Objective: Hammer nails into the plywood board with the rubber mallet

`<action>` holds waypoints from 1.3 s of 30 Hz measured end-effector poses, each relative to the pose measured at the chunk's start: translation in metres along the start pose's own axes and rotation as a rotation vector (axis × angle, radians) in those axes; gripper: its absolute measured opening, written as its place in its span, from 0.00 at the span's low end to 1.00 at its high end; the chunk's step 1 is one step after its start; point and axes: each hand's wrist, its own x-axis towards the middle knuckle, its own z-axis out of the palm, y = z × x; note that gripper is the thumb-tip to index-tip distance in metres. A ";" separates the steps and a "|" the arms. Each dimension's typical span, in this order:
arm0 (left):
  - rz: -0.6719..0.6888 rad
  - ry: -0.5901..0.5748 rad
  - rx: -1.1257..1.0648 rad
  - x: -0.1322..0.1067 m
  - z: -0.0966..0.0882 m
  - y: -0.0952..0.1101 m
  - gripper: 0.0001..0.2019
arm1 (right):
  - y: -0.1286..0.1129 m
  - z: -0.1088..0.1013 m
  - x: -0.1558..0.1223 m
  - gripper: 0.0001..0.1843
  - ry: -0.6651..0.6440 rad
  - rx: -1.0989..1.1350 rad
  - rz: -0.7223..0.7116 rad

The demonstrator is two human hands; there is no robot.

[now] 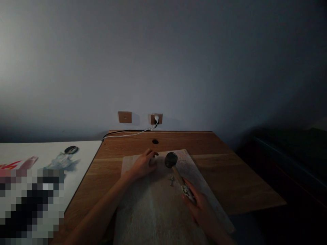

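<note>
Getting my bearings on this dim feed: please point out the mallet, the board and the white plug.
Mallet [178, 175]: head view, on the wooden handle.
Board [150, 207]: head view, on its bare top.
White plug [156, 118]: head view, on its body.

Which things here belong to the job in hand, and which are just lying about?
Likely part of the job:
mallet, in the right hand
board, beneath the left hand
small pale pieces on it, too dim to identify

Likely just lying about, on the white surface:
black ring-shaped item
crumpled plastic
red-and-white packet
</note>
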 end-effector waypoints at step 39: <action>-0.018 -0.195 0.080 -0.009 -0.030 -0.020 0.14 | 0.024 -0.009 -0.007 0.40 -0.007 0.012 0.049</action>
